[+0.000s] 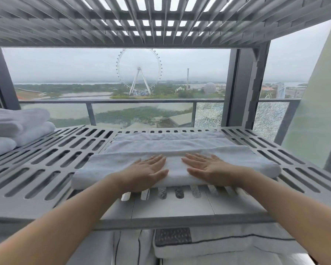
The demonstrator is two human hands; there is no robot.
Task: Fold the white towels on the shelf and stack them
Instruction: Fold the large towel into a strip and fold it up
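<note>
A white towel [172, 148] lies folded lengthwise into a long band across the middle of the grey slotted shelf [51, 165]. My left hand [147, 172] and my right hand [208, 169] both lie flat on the towel's near fold, palms down, fingers straight, a short gap between them. At the shelf's left end sits a stack of folded white towels [15, 127], partly cut off by the frame edge.
Another slotted shelf [161, 18] hangs close overhead. Behind the shelf stand a window, a dark frame post [241, 88] and a balcony rail. White linen with dark piping [218, 247] lies on the level below.
</note>
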